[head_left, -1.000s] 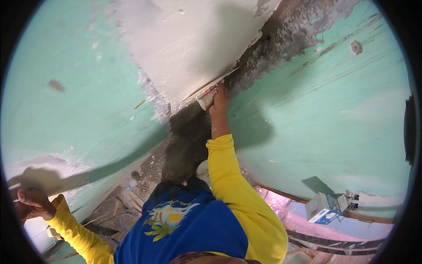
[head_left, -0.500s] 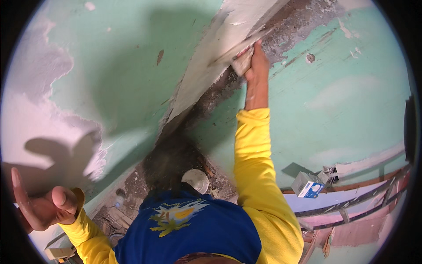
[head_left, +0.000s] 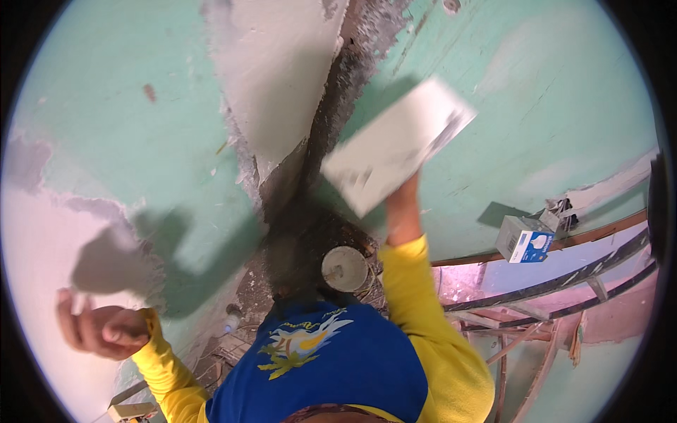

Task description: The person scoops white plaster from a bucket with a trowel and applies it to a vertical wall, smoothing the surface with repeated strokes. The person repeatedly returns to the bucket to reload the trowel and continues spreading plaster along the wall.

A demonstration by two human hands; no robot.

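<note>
My right hand (head_left: 403,199) grips a plastering trowel (head_left: 395,151), whose pale rectangular blade faces me and hides the fingers and handle. Grey smears mark the blade, and its outline is slightly blurred. It is tilted in front of the green wall (head_left: 508,134), beside the corner. Along that corner runs a white plaster patch (head_left: 271,77), bordered by a rough bare cement strip (head_left: 363,53). On the left, my left hand (head_left: 102,328) is raised with nothing in it, its fingers apart and loosely curled. It is nearest to the pale part of the left wall (head_left: 42,261).
Below, a round bucket (head_left: 345,269) stands on the littered floor. A blue and white box (head_left: 525,241) sits on a ledge at the right. Under it, a ladder (head_left: 550,290) lies across the view. A small clear bottle (head_left: 231,323) stands by the left wall's foot.
My right hand has brought the trowel down from the upper corner strip, turning its blade face toward me. The left hand's fingers have curled more, and the view has shifted.
</note>
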